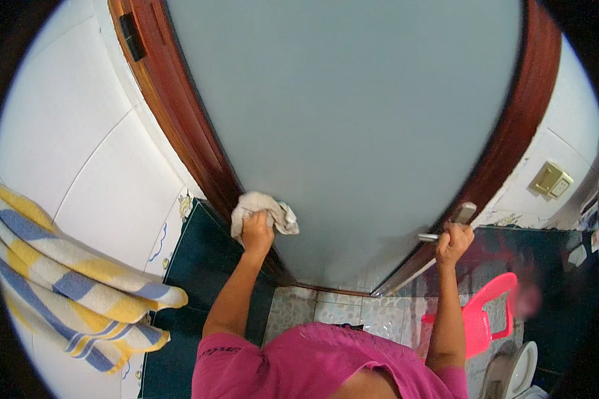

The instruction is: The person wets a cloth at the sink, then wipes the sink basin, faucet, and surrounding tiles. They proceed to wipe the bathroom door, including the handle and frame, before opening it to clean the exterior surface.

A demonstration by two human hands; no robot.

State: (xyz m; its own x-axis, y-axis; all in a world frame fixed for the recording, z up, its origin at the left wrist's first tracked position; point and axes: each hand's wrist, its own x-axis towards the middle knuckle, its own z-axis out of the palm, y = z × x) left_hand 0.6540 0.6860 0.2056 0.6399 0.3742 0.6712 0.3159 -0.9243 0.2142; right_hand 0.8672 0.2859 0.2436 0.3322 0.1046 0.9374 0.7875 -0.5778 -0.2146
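Work looks under way: I see the pale cloth [258,203] bunched at the lower left of the grey door panel [353,133], but can't tell which stretches are done or left. Left hand [256,233] reaches forward, fingers clenched around the cloth; right hand [454,244], also outstretched, has fingers curled about the metal handle [428,237].

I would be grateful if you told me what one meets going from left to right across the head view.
Striped towel → left hand holding a pale cloth → right hand on the door handle → wall switch plate.
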